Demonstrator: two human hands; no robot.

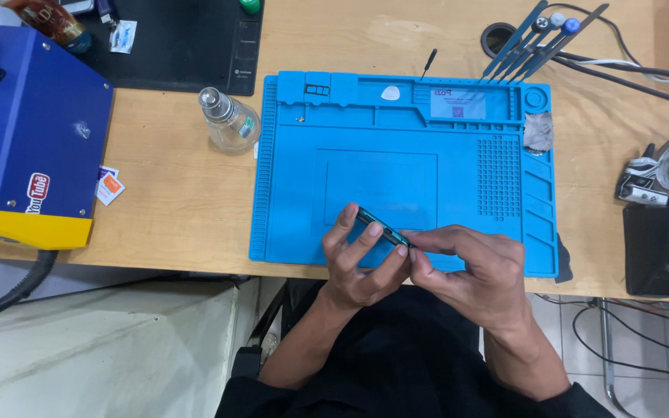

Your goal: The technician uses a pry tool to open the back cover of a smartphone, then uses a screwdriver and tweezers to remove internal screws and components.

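Observation:
Both my hands hold a thin dark teal phone [382, 227] edge-on above the near edge of a blue silicone work mat [296, 193]. My left hand [358, 263] cradles the phone from below with fingers spread along its side. Thumb and fingers of my right hand [470, 267] pinch its right end. A white triangular pick [390, 94] lies in a tray at the mat's back. A small black screwdriver [427, 63] rests on the wooden desk just behind the mat.
A clear glass bottle [230, 120] stands left of the mat. A blue and yellow box-shaped machine [32, 139] fills the left side. Several blue pry tools [532, 39] lean at the back right. A soldering stand [663, 232], cables and tape sit at right.

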